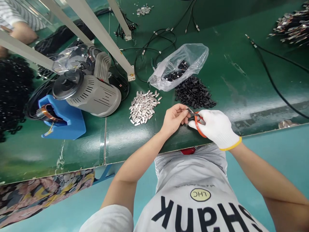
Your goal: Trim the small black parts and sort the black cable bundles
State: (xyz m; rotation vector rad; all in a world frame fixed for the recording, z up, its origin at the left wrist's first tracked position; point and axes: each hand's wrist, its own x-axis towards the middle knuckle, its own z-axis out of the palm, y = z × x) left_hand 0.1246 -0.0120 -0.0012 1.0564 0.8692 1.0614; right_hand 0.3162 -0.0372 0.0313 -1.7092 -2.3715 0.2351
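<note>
My right hand [217, 127], in a white knit glove with a yellow cuff, is closed around a pair of scissors with orange handles [200, 128]. The metal tips point left and meet the fingertips of my bare left hand [174, 118]. Those fingers are pinched together at the tips; whatever small piece they hold is too hidden to name. Just beyond both hands lies a heap of small black plastic parts [194, 91]. A pile of small silver metal connector pieces [144, 107] spreads to the left of my left hand.
A clear plastic bag [193, 58] with black parts lies behind the heap. To the left stand a grey machine [96, 95] and a blue tape dispenser [70, 124], near white metal posts [103, 38]. Black cables [270, 74] cross the green table. Another person's arm [23, 32] shows far left.
</note>
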